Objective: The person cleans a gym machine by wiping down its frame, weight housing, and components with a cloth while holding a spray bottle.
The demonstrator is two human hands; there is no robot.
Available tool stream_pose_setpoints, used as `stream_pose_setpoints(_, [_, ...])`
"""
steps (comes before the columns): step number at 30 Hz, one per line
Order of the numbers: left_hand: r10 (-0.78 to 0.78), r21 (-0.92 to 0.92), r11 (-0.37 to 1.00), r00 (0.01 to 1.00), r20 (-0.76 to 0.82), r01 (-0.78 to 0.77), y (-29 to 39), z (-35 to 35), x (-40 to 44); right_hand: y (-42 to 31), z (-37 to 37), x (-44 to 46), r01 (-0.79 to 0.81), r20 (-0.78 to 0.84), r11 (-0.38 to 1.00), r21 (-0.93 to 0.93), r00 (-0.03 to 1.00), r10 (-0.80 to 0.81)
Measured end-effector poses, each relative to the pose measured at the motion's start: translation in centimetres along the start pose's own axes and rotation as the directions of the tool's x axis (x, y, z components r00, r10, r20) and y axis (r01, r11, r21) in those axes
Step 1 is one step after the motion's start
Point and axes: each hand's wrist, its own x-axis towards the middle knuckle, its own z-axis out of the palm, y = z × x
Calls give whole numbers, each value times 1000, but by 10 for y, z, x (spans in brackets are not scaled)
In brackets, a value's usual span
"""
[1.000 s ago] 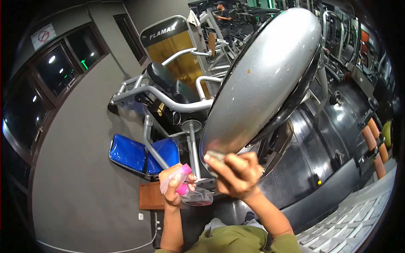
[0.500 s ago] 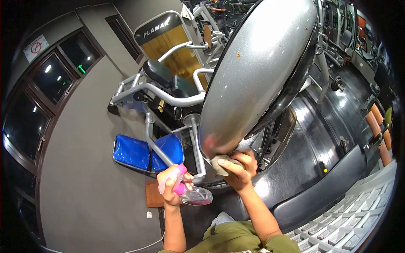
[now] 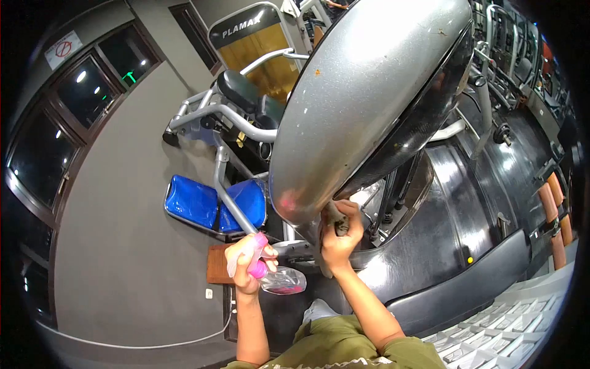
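My left hand (image 3: 247,263) is wrapped round the pink trigger head of a clear spray bottle (image 3: 284,281), which lies tilted on its side with a little pinkish liquid inside. In my right hand (image 3: 342,241) is a bunched greyish cloth (image 3: 337,221), pressed at the lower end of a big silver machine cover (image 3: 362,104). Part of the cloth hangs below my fingers. The cover's rounded face carries small orange and pale marks and a pink reflection near its bottom.
Left of the cover stands a machine with a blue padded seat (image 3: 192,202) and grey tubes. A brown wooden block (image 3: 219,264) sits by the wall. To the right are a long black pad (image 3: 461,277), a small yellow ball (image 3: 470,260) and a white slatted surface (image 3: 491,332).
My right hand has moved up and round to the right side of the cover's lower end, with the cloth. The view has shifted slightly; my left hand still holds the spray bottle.
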Motion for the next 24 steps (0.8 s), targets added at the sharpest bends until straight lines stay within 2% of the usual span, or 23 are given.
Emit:
stream_pose_setpoints(1, [-2,3,1000,1000,-11,2,-1,2,-4,1,2,-7,-95,-3,995,15,996,95])
stream_pose_setpoints(6, [-39,15,999,998,-47,39,-4,12,-19,15,-12,-9,-181,139,983,-41,973,185])
stream_pose_setpoints(9, [-55,30,998,992,-114,59,-4,16,-23,-13,-13,29,-283,188,958,49,944,270])
stream_pose_setpoints(10, [-55,31,998,991,-122,59,-5,17,-25,-17,-11,33,-286,195,957,49,942,272])
stream_pose_setpoints(12, [-33,48,998,992,-123,39,-4,17,-27,-20,-8,38,-169,163,974,152,976,144])
stream_pose_setpoints(13, [-28,50,998,991,-130,35,-5,16,-28,-10,-10,28,-191,198,974,121,966,164])
stream_pose_setpoints(14, [-27,46,998,990,-135,33,-6,15,-29,-2,-10,19,-97,176,988,119,981,75])
stream_pose_setpoints(16, [-26,42,999,988,-150,32,-6,16,-32,22,-13,-12,-25,196,996,89,981,7])
stream_pose_setpoints(18, [-45,30,998,980,-193,52,-7,20,-35,45,-19,-42,-196,243,981,6,952,188])
stream_pose_setpoints(20, [-44,37,998,982,-183,52,-6,21,-38,50,-25,-50,-290,267,956,-48,918,292])
stream_pose_setpoints(21, [-48,46,997,984,-170,57,-4,21,-38,48,-23,-45,-289,269,956,-43,919,290])
stream_pose_setpoints(23, [-51,42,997,983,-178,59,-5,19,-40,32,-19,-28,-179,228,984,23,959,169])
stream_pose_setpoints(24, [-55,32,998,981,-186,62,-5,18,-41,20,-17,-18,-183,231,983,23,958,173])
